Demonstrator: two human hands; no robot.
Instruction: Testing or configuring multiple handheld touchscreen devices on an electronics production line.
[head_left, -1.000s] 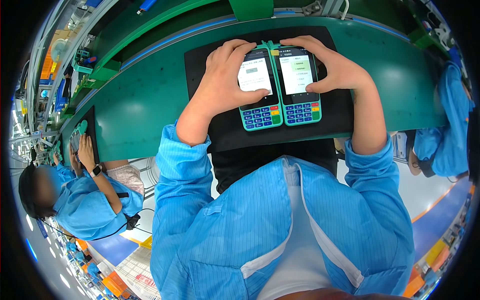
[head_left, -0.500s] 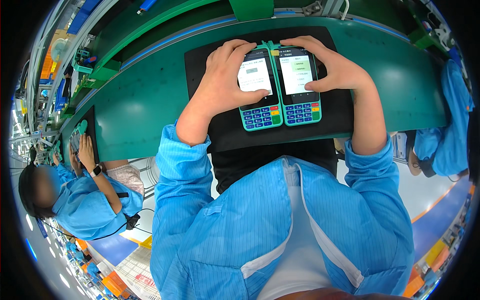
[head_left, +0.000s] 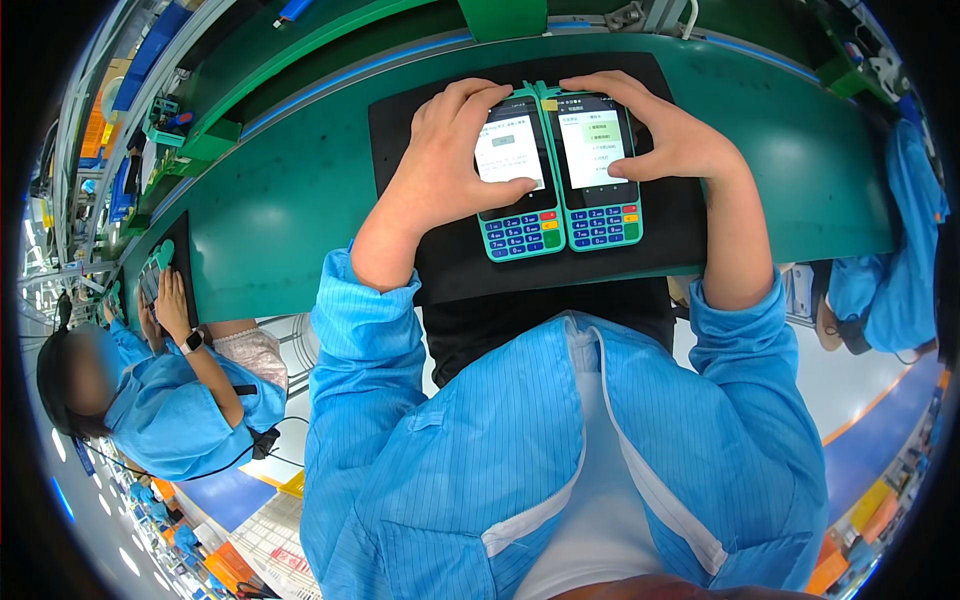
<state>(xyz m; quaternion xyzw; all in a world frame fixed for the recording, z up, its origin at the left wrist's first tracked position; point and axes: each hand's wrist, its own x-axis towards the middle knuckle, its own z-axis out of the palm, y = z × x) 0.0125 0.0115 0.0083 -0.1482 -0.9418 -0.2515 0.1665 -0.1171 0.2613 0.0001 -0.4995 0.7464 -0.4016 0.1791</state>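
Two teal card payment terminals lie side by side, almost touching, screens lit and keypads toward me. My left hand (head_left: 440, 155) grips the left payment terminal (head_left: 524, 225); its fingers curl over the upper left edge and its thumb lies across the lower screen. Around the upper right edge of the right payment terminal (head_left: 597, 193) bends my right hand (head_left: 675, 135), its thumb tip on or just above the lower right of that screen. Both screens show light pages with text. The ends of several fingers are hidden behind the terminals' edges.
Under the terminals is a black mat (head_left: 470, 272) on the green workbench (head_left: 290, 210). Green shelf parts run along the bench's far side. At the left a co-worker (head_left: 190, 410) in blue handles a similar device; another person's blue sleeve (head_left: 890, 250) shows at the right.
My right thumb has shifted very slightly up its screen. My left hand and both terminals stay in place.
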